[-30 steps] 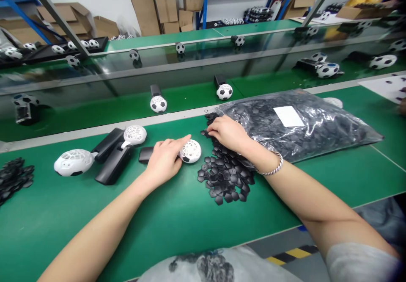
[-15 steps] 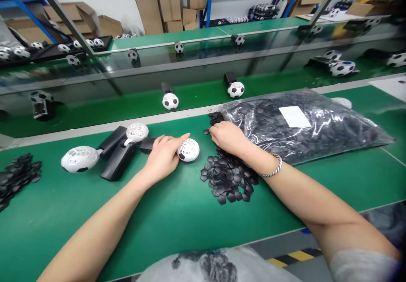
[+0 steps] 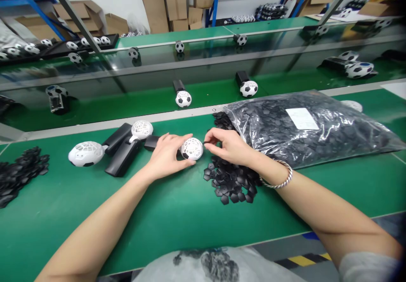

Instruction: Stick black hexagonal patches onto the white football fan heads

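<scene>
My left hand [image 3: 168,156] is closed around a white openwork soccer-ball shell [image 3: 192,148], thumb at its near side and fingers at its far side. A black handle [image 3: 151,143] extends leftward from behind that hand. Just right of the shell, my right hand [image 3: 226,145] pinches a small black pentagon piece [image 3: 206,143] between thumb and finger. Below this hand lies a loose pile of black pentagon pieces [image 3: 234,184]. Left of my left hand, two more white shells, one rounded [image 3: 142,130] and one longer [image 3: 86,154], rest with black handles [image 3: 123,158].
A clear plastic bag [image 3: 333,142] full of black pieces lies to the right. Another black pile [image 3: 19,174] sits at far left. Beyond the metal edge, a green belt [image 3: 127,108] carries soccer-ball items [image 3: 183,99]. Cardboard boxes [image 3: 176,4] stand at the back.
My right hand has come up from the pile with a black piece and moved toward the shell. My left thumb has shifted to the shell's near side. The view has shifted slightly.
</scene>
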The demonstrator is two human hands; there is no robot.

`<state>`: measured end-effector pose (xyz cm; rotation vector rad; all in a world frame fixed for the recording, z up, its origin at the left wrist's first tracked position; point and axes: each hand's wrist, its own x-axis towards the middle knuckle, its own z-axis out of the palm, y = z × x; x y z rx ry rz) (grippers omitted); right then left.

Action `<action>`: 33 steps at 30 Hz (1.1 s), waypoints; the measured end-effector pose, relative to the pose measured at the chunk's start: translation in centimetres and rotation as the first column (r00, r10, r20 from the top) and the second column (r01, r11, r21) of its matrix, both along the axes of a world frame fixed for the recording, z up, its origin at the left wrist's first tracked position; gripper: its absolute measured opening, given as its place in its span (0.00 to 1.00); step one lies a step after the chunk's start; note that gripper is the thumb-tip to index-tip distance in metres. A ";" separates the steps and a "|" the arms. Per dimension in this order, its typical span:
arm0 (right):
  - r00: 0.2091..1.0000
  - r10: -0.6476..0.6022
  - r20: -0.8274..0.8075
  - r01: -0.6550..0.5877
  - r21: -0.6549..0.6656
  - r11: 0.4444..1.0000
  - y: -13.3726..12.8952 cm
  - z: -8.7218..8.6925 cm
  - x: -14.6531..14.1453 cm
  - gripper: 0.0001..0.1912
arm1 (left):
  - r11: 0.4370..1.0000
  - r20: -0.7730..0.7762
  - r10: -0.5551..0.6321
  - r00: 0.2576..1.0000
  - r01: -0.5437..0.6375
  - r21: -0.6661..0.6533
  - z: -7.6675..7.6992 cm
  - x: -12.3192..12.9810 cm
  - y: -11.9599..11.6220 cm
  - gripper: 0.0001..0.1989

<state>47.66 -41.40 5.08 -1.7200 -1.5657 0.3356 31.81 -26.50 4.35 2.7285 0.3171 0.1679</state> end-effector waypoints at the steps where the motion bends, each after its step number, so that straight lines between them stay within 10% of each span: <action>1: 1.000 0.001 -0.004 -0.001 0.012 1.000 0.0 0.0 0.1 0.05 | 1.000 0.002 -0.001 1.000 0.001 0.000 0.0 0.0 0.0 0.36; 33: 0.999 0.015 -0.049 -0.017 -0.052 0.998 -0.5 1.0 -0.5 0.04 | 1.000 -0.001 0.010 1.000 -0.010 -0.019 0.2 0.0 -0.1 0.36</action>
